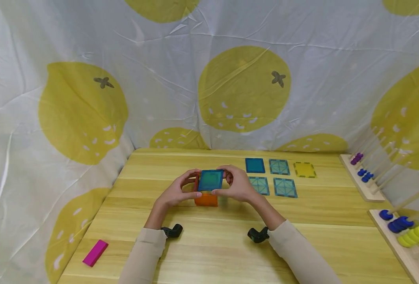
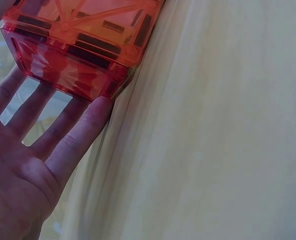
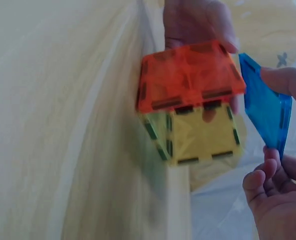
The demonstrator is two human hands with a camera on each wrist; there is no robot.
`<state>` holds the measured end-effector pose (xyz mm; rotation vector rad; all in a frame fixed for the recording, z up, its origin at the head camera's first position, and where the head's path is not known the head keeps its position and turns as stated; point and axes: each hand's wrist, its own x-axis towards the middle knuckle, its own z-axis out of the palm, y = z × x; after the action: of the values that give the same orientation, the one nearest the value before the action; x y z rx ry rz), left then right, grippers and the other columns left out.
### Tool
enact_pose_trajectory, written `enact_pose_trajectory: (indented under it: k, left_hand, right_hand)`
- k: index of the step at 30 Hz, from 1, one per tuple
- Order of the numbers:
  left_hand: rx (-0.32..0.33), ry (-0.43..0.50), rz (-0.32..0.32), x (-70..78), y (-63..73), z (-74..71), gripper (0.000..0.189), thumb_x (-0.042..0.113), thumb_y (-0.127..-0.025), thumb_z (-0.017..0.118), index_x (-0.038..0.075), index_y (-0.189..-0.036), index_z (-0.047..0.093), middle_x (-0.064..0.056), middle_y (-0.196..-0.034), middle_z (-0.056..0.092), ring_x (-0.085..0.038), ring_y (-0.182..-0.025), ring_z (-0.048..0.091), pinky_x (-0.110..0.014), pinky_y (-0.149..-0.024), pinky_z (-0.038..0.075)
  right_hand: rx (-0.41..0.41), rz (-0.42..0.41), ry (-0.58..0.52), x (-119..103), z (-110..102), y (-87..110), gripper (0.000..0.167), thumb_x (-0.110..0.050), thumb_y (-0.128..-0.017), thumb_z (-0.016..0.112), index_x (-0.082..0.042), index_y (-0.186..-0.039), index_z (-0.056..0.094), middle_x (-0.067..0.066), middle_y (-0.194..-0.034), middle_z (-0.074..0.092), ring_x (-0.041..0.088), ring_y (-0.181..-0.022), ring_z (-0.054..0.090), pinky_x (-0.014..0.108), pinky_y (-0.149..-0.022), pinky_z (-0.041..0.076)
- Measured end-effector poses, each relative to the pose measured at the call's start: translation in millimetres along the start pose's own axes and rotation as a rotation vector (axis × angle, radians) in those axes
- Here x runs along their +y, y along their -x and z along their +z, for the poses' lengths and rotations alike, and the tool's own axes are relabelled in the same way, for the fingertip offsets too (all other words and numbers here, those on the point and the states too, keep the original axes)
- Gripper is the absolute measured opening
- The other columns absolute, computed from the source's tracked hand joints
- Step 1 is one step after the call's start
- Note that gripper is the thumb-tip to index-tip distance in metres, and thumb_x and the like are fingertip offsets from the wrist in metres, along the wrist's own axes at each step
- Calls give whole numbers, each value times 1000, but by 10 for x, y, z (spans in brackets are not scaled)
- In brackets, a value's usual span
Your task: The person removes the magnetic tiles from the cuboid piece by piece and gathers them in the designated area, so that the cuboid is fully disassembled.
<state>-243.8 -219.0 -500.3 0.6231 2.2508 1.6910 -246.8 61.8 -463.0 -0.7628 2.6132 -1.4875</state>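
A small box of translucent magnetic tiles stands on the table, with an orange tile (image 1: 206, 200) facing me. The right wrist view shows its yellow side tile (image 3: 190, 137) and a greenish tile (image 3: 159, 131) at its base. My left hand (image 1: 175, 191) holds the box from the left, fingers along its red side tile (image 2: 62, 72) and thumb by the front top edge. Between thumb and fingers, my right hand (image 1: 239, 184) pinches a blue square tile (image 1: 211, 180). That tile is tilted over the top of the box, one edge close to it.
Right of the hands lie a dark blue tile (image 1: 255, 165), several light blue tiles (image 1: 285, 187) and a yellow tile (image 1: 304, 170). Wooden peg stands with beads (image 1: 363, 181) line the right edge. A magenta block (image 1: 95, 253) lies at front left. Behind hangs a lemon-print curtain (image 1: 166, 79).
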Motion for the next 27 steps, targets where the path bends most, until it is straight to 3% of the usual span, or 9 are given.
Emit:
enact_pose_trajectory:
  k: [7,18,23,27]
  left_hand:
    - [-8,-6,47,-36,-7,-7,71,18,-93,77,18,-155,43,-10,-160,41,-44,-146,40,-60,-112,45]
    - [-13,-24,54,-27,-3,-34,61,15,-97,72,8,-152,45,-14,-158,44,-43,-147,39,-68,-118,32]
    - [-15,-25,38,-17,3,-22,62,16,-98,72,9,-153,44,-13,-160,42,-43,-148,38,-68,-119,30]
    - [-14,-27,28,-1,0,-17,62,18,-97,72,11,-152,45,-11,-160,42,-43,-148,38,-67,-118,32]
  right_hand:
    - [24,-37,-23,93,-315,173,65,-29,-77,92,-13,-133,64,8,-98,57,24,-78,48,26,-65,40]
    - [104,-18,94,398,-808,546,68,-34,-77,92,-17,-137,64,11,-102,56,30,-79,51,31,-65,46]
    - [123,27,147,555,-1033,747,68,-36,-78,91,-18,-137,64,5,-117,55,36,-86,50,29,-65,43]
    - [144,67,216,686,-1215,899,70,-38,-79,90,-18,-139,63,4,-127,54,30,-93,48,28,-67,42]
